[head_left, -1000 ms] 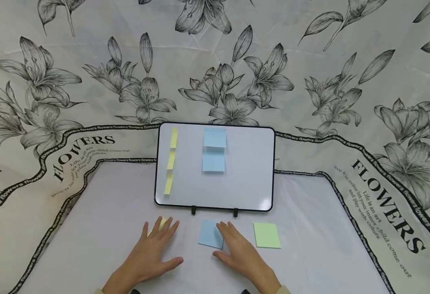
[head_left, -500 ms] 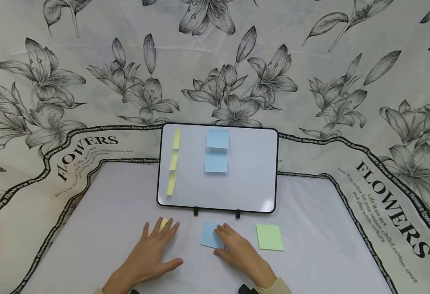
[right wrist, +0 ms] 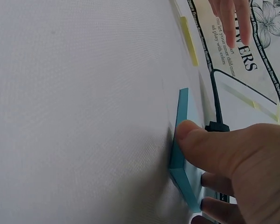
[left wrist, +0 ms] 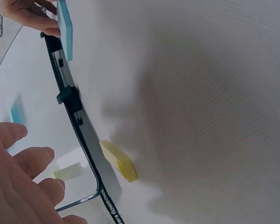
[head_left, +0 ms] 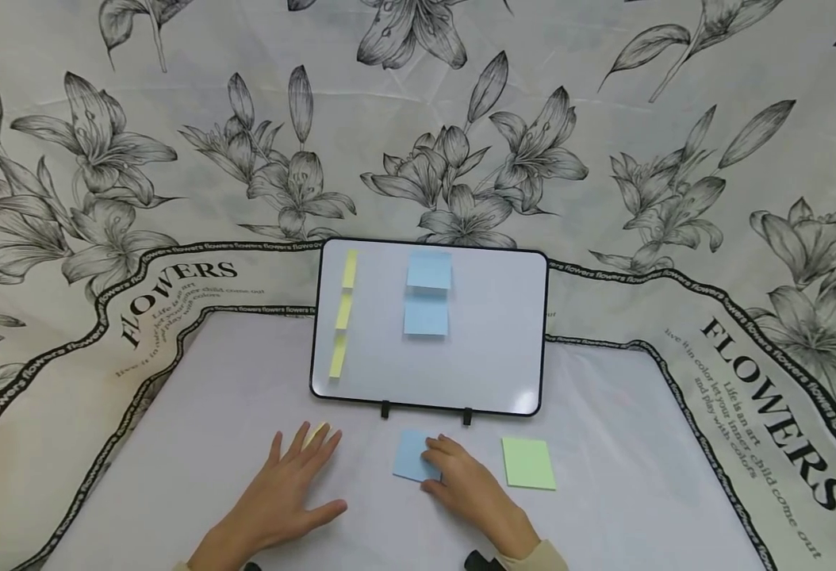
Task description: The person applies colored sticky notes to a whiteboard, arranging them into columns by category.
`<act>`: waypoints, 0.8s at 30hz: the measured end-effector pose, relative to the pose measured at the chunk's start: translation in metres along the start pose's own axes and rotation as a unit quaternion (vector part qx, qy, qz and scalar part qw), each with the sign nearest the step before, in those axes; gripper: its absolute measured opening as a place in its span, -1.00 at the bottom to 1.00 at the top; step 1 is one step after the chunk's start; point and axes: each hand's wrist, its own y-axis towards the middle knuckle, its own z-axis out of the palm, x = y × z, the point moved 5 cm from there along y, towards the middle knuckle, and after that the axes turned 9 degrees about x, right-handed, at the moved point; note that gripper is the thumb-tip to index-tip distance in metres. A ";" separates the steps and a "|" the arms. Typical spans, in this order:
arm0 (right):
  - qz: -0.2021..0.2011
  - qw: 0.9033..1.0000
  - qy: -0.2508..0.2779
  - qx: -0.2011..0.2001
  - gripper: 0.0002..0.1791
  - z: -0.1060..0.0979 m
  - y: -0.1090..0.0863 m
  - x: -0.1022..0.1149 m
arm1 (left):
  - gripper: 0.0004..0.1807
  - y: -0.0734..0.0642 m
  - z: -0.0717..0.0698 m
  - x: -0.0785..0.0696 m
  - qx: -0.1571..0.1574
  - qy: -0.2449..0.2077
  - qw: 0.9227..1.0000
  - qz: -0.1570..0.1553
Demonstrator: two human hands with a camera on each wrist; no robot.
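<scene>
Head view: we've one blue pad (head_left: pixel 408 454) gripped by the right hand (head_left: pixel 471 488), one green pad (head_left: pixel 528 463), one yellow pad (left wrist: pixel 119 161) partly behind the outspread left hand (head_left: pixel 278 493); beyond, one whiteboard (head_left: pixel 492 341) with two blue notes (head_left: pixel 428 271), three yellow strips (head_left: pixel 344 309).

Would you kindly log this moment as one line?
left hand: spread, apart from narrow yellow paper pad; right hand: at square blue paper pad; white black-framed board: three yellow paper strips, two square blue notes
</scene>
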 end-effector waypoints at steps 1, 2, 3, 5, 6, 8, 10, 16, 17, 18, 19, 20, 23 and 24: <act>-0.001 1.000 0.002 0.002 -0.56 0.000 0.000 0.000 | -0.01 0.000 0.001 0.000 0.004 -0.004 1.000 -0.001; -0.001 1.000 0.005 0.004 -0.56 0.000 0.000 -0.001 | -0.01 0.000 0.001 0.000 0.009 -0.008 1.000 -0.001; 0.000 1.000 0.008 0.006 -0.57 0.000 0.000 -0.001 | -0.02 0.000 0.001 -0.001 0.011 -0.011 1.000 -0.001; 0.000 1.000 0.016 0.008 -0.58 -0.001 0.000 -0.001 | -0.02 0.000 0.002 -0.001 0.015 -0.016 1.000 0.002; 0.000 1.000 0.020 0.009 -0.59 -0.001 0.001 -0.002 | -0.02 0.000 0.002 -0.001 0.015 -0.015 1.000 0.005; -0.002 1.000 0.029 0.009 -0.61 -0.002 0.000 -0.002 | -0.02 0.000 0.001 -0.002 0.012 -0.012 1.000 0.010; -0.006 0.999 0.035 0.010 -0.63 -0.003 0.000 -0.002 | -0.02 0.000 0.001 -0.002 0.007 -0.010 1.000 0.014; -0.017 0.999 0.040 0.005 -0.75 -0.004 -0.001 -0.003 | -0.02 -0.001 0.002 -0.001 0.002 -0.007 1.000 0.015; -0.017 0.999 0.040 0.001 -0.79 -0.004 -0.001 -0.003 | -0.02 -0.001 0.002 -0.001 0.003 -0.008 1.000 0.014; -0.019 0.999 0.038 -0.003 -0.82 -0.004 -0.001 -0.003 | -0.02 -0.001 0.002 0.000 0.002 -0.007 1.000 0.012; -0.021 0.999 0.036 -0.008 -0.86 -0.004 0.000 -0.003 | -0.02 -0.001 0.002 0.000 0.002 -0.007 1.000 0.011; -0.021 0.999 0.035 -0.012 -0.88 -0.005 0.000 -0.003 | -0.03 0.000 0.003 0.001 0.001 -0.009 1.000 0.011; -0.015 0.999 0.029 -0.017 -0.91 -0.005 0.003 -0.002 | -0.04 0.001 0.005 0.001 -0.002 -0.023 1.000 0.018; -0.011 0.999 0.028 -0.017 -0.92 -0.005 0.004 -0.002 | -0.05 0.002 0.005 0.000 -0.003 -0.031 0.999 0.024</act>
